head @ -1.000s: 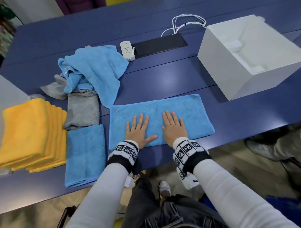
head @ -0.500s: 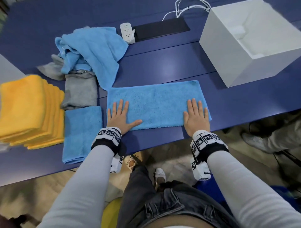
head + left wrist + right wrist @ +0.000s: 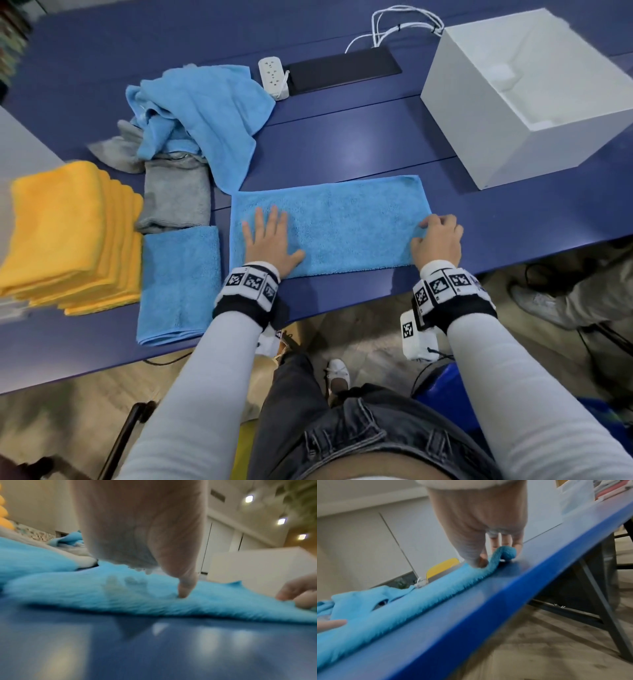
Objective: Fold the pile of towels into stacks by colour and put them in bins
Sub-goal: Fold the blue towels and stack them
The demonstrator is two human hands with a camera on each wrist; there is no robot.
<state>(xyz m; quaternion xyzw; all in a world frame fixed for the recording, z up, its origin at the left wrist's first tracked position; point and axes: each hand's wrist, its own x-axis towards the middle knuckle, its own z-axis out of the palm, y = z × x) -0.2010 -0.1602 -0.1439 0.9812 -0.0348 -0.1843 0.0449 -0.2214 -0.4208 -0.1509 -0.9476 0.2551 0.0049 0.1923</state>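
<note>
A blue towel folded into a long strip lies flat near the table's front edge. My left hand presses flat on its left end, fingers straight. My right hand pinches the towel's right end, and in the right wrist view that edge curls up between thumb and fingers. A folded blue towel lies to the left, beside a stack of folded yellow towels. Behind them sits a loose pile of blue and grey towels. A white bin stands at the back right.
A white power strip and a black pad with white cables lie at the back of the blue table. Another person's shoe and leg are on the floor at the right. The table's front edge runs just below my wrists.
Both hands slid apart from the towel's middle to its ends. My right hand went from flat to curled, lifting the right edge. The left hand stays flat.
</note>
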